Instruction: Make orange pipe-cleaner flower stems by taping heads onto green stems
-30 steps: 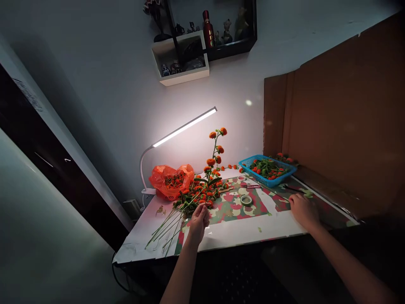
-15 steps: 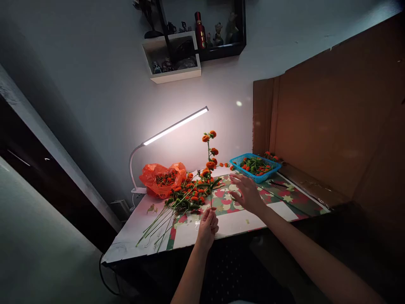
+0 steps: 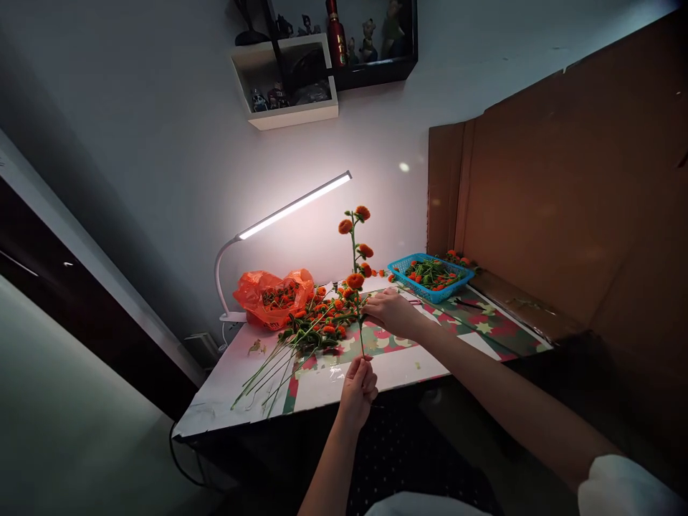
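My left hand (image 3: 359,387) is closed in a pinch round the lower end of a tall orange flower stem (image 3: 353,247). It holds the stem upright, with several fluffy orange blooms spaced along it. At the lower leaves of this stem, my right hand (image 3: 391,312) has its fingertips drawn together; the exact spot they grip is partly hidden. To the left lies a heap of more orange flower stems (image 3: 309,333), their bare green ends pointing toward the table's front left.
An orange plastic bag (image 3: 252,297) filled with orange blooms sits at the back left, beside a lit clip lamp (image 3: 295,206). A blue basket (image 3: 438,294) of flower pieces stands at the back right. Tall cardboard (image 3: 537,193) walls the right side; shelves (image 3: 295,115) hang above.
My right hand has moved left and closed at the leaves of the upright stem. My left hand keeps hold of the stem's lower end. The view has shifted slightly.
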`<state>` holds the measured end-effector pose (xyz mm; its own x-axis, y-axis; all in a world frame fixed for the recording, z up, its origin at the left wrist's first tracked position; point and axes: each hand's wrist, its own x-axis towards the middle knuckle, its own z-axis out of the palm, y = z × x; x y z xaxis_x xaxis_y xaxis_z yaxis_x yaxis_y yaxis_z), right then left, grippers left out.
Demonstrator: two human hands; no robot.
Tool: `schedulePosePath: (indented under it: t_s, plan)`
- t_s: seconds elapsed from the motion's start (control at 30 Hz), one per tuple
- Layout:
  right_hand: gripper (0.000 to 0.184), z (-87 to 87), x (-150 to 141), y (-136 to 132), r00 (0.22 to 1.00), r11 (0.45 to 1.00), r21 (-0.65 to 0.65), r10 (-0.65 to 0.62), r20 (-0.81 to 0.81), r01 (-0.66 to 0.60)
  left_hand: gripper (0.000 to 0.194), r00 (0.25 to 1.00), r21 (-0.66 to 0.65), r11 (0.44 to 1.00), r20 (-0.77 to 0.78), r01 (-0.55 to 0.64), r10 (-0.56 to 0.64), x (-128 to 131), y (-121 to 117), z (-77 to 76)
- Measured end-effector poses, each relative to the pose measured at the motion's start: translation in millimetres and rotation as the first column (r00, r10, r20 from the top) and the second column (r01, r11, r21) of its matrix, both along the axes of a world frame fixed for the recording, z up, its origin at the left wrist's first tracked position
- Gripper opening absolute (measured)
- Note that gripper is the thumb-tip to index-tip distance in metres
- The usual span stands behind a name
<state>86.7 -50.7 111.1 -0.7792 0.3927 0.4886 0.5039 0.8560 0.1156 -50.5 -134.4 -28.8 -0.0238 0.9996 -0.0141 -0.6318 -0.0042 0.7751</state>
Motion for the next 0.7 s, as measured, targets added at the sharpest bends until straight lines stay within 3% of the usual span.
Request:
schedulePosePath:
  t_s: [0.37, 0.43, 0.5, 0.57, 0.63, 0.67, 0.7]
  plan:
    - [0.023, -12.9, -9.7, -10.6, 0.991, 0.993, 0.001, -0.115, 0.062, 0.115, 0.034, 0.990, 0.006, 1.000, -0.137, -0.011, 0.012, 4.2, -5.3, -1.9]
    - [0.023, -17.3, -10.9, -12.1, 0.992, 0.991, -0.045, -0.122, 0.017, 0.122, 0.034, 0.989, 0.003, 1.000, -0.144, -0.022, 0.023, 3.9, -6.7, -1.1]
    - [0.018, -24.6, -9.8, -13.2, 0.984, 0.987, -0.132, -0.109, -0.140, 0.091, 0.034, 0.989, 0.004, 0.999, -0.143, -0.035, 0.035, 4.1, -8.7, 0.0]
    - [0.022, -35.4, -6.8, -15.4, 0.890, 0.965, -0.261, -0.154, -0.429, 0.041, 0.033, 0.987, 0.019, 0.998, -0.149, -0.057, 0.059, 5.2, -11.1, 0.5]
    - [0.038, -48.4, -3.3, -19.8, 0.668, 0.890, -0.450, -0.292, -0.684, -0.072, 0.032, 0.978, 0.057, 0.995, -0.186, -0.082, 0.091, 7.5, -13.7, -0.2]
    - [0.041, -54.5, -1.9, -23.0, 0.572, 0.809, -0.554, -0.365, -0.735, -0.196, 0.031, 0.971, 0.082, 0.992, -0.211, -0.093, 0.108, 9.1, -15.0, -1.0]
    - [0.041, -59.7, -0.9, -26.9, 0.519, 0.694, -0.629, -0.415, -0.747, -0.351, 0.030, 0.964, 0.107, 0.989, -0.234, -0.101, 0.124, 10.9, -16.3, -1.9]
